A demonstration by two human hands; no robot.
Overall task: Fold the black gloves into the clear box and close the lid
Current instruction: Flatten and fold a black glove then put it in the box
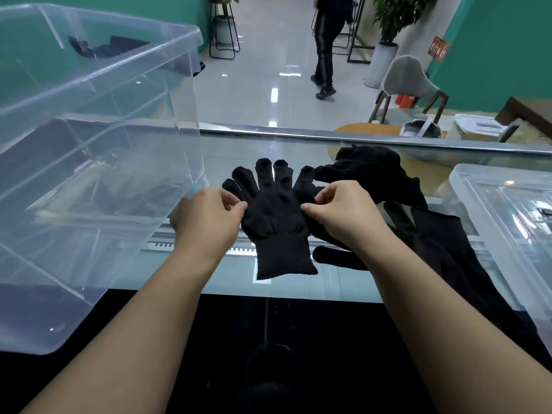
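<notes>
We see a black glove (pixel 276 216) lying flat on the glass counter (pixel 298 150), fingers pointing away, cuff toward us. Our left hand (pixel 209 213) pinches its left edge and our right hand (pixel 337 210) pinches its right edge. More black gloves (pixel 418 222) lie heaped just right. The clear box (pixel 89 162) stands open at left, the lid (pixel 507 210) at right.

Glass counter (pixel 298 150) — clear box (pixel 89 174); black gloves (pixel 277 216); lid (pixel 513 210).

Head-worn view, forward and down, close over the glass counter (pixel 298 150).
</notes>
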